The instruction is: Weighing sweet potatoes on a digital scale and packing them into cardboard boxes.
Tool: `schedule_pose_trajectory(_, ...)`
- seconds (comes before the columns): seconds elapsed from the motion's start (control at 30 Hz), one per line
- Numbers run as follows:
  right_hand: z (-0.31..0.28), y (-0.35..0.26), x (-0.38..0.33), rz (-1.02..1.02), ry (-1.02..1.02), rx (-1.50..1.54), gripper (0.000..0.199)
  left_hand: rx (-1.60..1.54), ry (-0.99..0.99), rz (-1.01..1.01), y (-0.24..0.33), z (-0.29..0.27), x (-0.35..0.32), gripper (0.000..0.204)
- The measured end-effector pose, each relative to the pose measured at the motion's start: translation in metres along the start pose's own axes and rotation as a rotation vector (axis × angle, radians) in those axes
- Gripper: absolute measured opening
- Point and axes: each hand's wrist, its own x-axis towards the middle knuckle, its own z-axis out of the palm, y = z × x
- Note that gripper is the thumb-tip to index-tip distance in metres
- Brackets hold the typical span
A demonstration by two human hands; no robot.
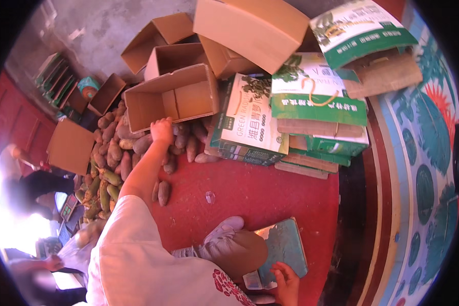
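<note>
My left hand [162, 130] reaches far forward, its fingers closed over the near rim of an open brown cardboard box [196, 97]. The box is tilted toward me, and I see nothing inside it. Below and beside it lies a heap of reddish-brown sweet potatoes [115, 150]. Low on the right, my right hand [286, 281] has its fingers loosely apart and appears to hold nothing. It is by the lower edge of a worn blue flat board [285, 250], close to a small whitish piece [252, 280].
Green-and-white printed cartons [319, 92] are piled at the right, beside more brown boxes [250, 30]. Greenish long roots [104, 194] lie left of my arm. A person's hand [53, 263] and a clear plastic bag [79, 250] are at the left. A painted wall [423, 168] bounds the right.
</note>
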Motion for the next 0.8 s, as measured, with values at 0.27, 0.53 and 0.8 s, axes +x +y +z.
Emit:
schedule_pose_trajectory(0.27,0.005,-0.003,-0.008,0.014,0.039,0.090,0.025,-0.004,0.043,0.046,-0.028,-0.001,-0.002,0.017)
schedule_pose_trajectory(0.53,0.026,-0.015,-0.010,0.077,0.001,0.128,0.026,-0.392,0.324,0.311,-0.004,-0.028,-0.123,0.065)
schedule_pose_trajectory(0.8,0.014,-0.009,-0.006,0.023,0.132,-0.115,0.022,-0.598,-0.115,0.420,-0.005,0.029,-0.221,0.061)
